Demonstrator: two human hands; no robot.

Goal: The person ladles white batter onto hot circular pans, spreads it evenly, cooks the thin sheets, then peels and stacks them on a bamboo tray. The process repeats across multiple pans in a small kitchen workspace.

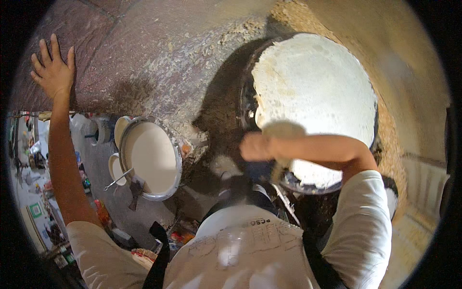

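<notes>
A large thin round of pale batter or flatbread (317, 86) covers most of a dark round griddle (248, 104). My right hand (257, 146) is at the griddle's near-left edge, fingers curled and blurred by motion. A tan blur (283, 129) shows beside its wrist; I cannot tell whether that is a tool in the hand or a shadow. My left hand (54, 72) lies with fingers spread on a reddish-brown, stained surface (104, 65) at the upper left, holding nothing. Between the hands stands a round tub (177, 173) of creamy batter (153, 159).
A metal rod with a looped end (117, 179) crosses the tub's left rim. Two smaller pale containers (121, 130) sit against the tub. Crusted residue (195, 54) coats the surface beside the griddle. Assorted goods (39, 162) crowd the far left.
</notes>
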